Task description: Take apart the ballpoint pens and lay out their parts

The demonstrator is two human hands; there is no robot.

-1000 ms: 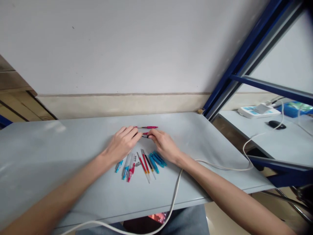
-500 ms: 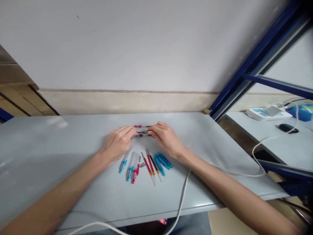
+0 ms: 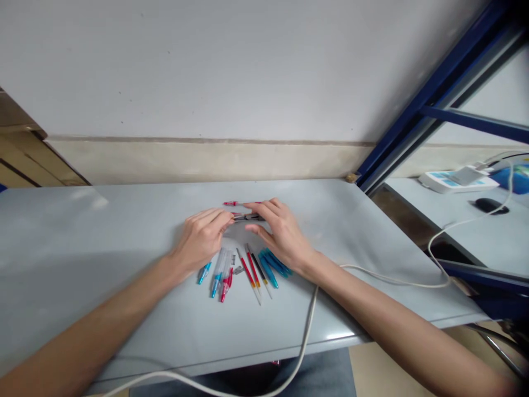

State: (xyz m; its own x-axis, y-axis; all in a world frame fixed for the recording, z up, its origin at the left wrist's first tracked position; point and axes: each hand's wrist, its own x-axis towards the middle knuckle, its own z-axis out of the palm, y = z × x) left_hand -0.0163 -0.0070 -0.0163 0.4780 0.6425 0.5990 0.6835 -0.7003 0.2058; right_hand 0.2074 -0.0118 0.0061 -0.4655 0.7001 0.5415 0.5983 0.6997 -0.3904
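The left hand (image 3: 204, 237) pinches the left end of a dark pen (image 3: 250, 217) between thumb and fingertips. The right hand (image 3: 283, 231) is spread, its thumb apart from the fingers, which reach over the pen's right end; whether they touch it, I cannot tell. The pen lies crosswise between the two hands, above the far half of the table (image 3: 173, 336). Just beyond it lies a red-ended pen (image 3: 230, 203), partly hidden by the right hand.

Nearer the person, clear barrels with blue ends (image 3: 217, 278) and a red-tipped barrel (image 3: 226, 285) lie at left, small clips (image 3: 238, 270) beside them, then red and black refills (image 3: 252, 273), then blue grips (image 3: 275, 263) by the right wrist. A white cable (image 3: 309, 322) passes under the right forearm. Farther right, a mouse (image 3: 490, 205) sits on another table (image 3: 467, 237).
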